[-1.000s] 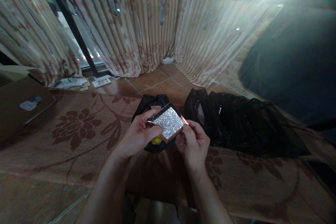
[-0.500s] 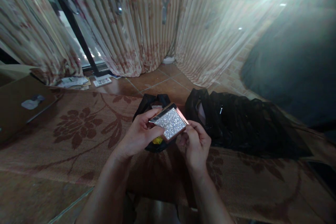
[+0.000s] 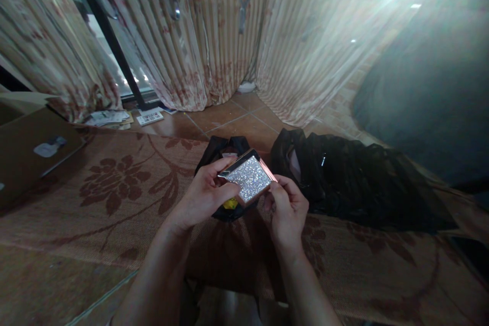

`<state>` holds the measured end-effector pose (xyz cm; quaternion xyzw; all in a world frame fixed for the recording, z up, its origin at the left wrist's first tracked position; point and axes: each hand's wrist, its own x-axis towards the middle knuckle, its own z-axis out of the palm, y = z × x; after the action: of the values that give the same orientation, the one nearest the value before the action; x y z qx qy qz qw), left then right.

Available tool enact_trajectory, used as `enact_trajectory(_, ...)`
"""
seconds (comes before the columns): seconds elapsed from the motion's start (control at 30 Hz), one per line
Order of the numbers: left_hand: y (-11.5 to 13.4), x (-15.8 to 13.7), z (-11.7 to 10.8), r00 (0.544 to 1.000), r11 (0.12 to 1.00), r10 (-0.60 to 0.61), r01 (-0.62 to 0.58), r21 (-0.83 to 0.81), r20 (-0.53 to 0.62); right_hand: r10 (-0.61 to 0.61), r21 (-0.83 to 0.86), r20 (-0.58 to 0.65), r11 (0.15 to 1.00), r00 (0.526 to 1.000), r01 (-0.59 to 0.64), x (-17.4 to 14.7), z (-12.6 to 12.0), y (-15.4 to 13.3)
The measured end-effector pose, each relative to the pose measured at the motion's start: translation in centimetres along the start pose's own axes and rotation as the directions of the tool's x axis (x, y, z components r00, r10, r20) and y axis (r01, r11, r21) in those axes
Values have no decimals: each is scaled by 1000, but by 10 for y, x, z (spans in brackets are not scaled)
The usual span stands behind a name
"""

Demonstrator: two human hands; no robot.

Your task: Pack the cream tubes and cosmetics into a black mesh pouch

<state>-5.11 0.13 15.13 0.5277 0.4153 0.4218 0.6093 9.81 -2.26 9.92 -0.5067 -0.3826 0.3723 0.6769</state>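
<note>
Between my two hands is a flat rectangular case point(image 3: 252, 179) with a glittering silver face and shiny copper-coloured edges; its exact kind is not clear. My left hand point(image 3: 208, 191) grips its left side, the thumb lying across the sparkly face. At the lower right corner, the fingers of my right hand point(image 3: 286, 206) pinch the edge. Directly beneath the case sits a small black bag point(image 3: 214, 150), partly covered by it and my hands. Something yellow point(image 3: 230, 204) shows in the bag, below my left thumb.
A larger black bag point(image 3: 344, 178) lies to the right on the patterned cloth point(image 3: 114, 183). At the left stands a cardboard box point(image 3: 34, 153). Papers point(image 3: 109, 118) and a white box with a printed code point(image 3: 150, 116) rest beyond the cloth, before long curtains point(image 3: 183, 51).
The view has shifted very slightly. Both hands keep the same hold on the glittery case, with no other clear movement.
</note>
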Motion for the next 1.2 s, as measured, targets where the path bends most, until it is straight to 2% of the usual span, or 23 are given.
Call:
enact_trajectory(0.37, -1, 1, 1, 998, 995, 68, -67, 68, -6, 14, -6, -11, 1000, 1000, -14, 0, 1, -1)
enact_trajectory(0.67, 0, 1, 2, 997, 992, 78, -78, 94, 3, 27, 8, -40, 1000, 999, -27, 0, 3, -1)
enact_trajectory(1.2, -5, 2, 0, 992, 990, 123, -124, 64, 14, 16, 67, -31, 998, 999, -14, -1, 4, 2)
